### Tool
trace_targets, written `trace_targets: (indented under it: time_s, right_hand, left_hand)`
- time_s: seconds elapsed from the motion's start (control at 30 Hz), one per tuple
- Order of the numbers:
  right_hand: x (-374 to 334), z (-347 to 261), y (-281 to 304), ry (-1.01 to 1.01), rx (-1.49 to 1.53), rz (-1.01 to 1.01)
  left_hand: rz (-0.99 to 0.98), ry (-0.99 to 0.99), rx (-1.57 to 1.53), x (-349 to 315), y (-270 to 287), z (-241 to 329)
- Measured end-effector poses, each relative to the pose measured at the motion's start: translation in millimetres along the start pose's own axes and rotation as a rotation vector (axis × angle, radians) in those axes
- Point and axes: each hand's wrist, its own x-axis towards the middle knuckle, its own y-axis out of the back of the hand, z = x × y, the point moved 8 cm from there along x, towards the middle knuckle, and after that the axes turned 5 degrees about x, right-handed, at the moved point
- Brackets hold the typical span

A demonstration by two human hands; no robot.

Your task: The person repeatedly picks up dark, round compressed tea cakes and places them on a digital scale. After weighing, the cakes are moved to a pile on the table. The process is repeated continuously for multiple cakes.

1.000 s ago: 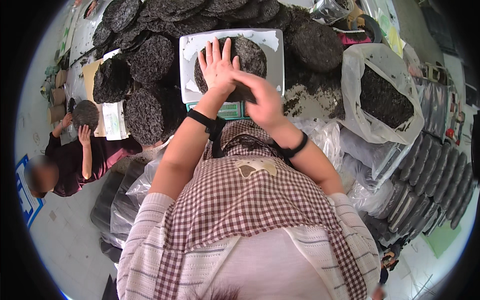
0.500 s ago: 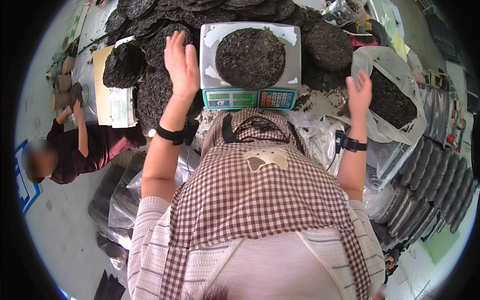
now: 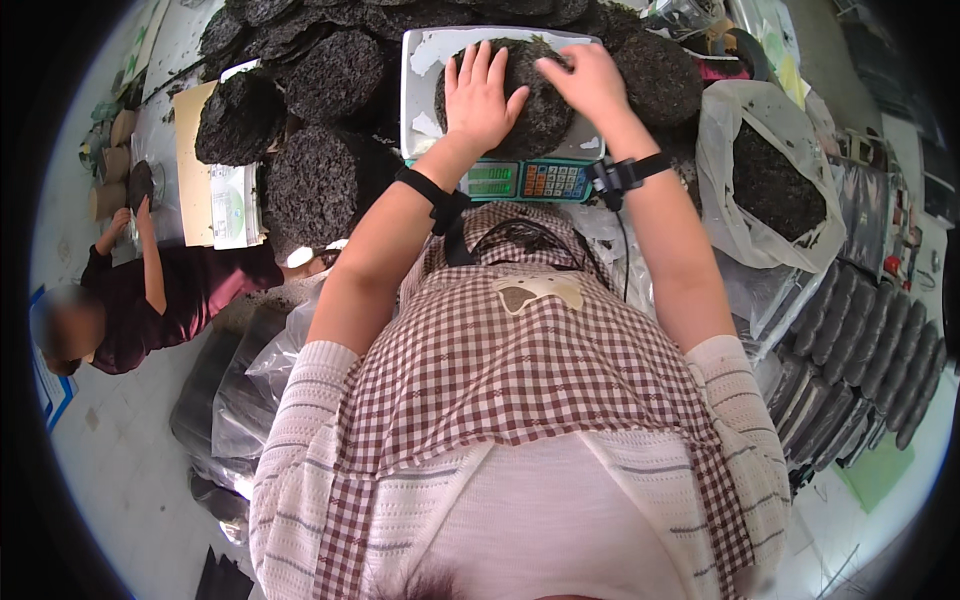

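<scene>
A dark round cake of what looks like dried seaweed (image 3: 547, 118) lies on the steel pan (image 3: 422, 75) of a digital scale with a green-edged keypad panel. My left hand (image 3: 480, 100) rests flat on the left part of the cake, fingers stretched and thumb apart. At the upper right of the same cake is my right hand (image 3: 592, 82), its thumb and bent fingers closed on the cake's edge. Where those fingertips meet the cake is partly hidden. Both wrists wear black straps with small devices.
More round seaweed cakes (image 3: 325, 185) are stacked left of and behind the scale, with another (image 3: 655, 85) to its right. A clear bag (image 3: 725, 180) holding a dark cake lies open at the right. Packed dark rolls (image 3: 860, 340) pile up beyond it. Another person (image 3: 165, 300) works at far left.
Both hands have moved inward from either side of the scale and come down on the seaweed cake. Before, they were raised and held nothing.
</scene>
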Motion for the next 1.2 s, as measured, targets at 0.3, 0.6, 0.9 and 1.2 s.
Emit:
trace_targets:
  time_s: [0.3,0.6,0.9,1.2]
  right_hand:
    - [-22,0,-38,-0.211,0.738,-0.006]
    - [-89,147,53,-0.463,1.2,0.315]
    - [-139,119,73,-0.385,0.352,0.101]
    - [-104,27,-25,-0.275,0.705,0.167]
  left_hand:
    - [-0.046,0.054,0.086,-1,1,3]
    - [-0.106,0.094,0.047,-2,2,4]
    - [0.141,0.365,-0.066,-9,78,-94]
    - [-0.16,0.604,-0.797,-32,44,-34]
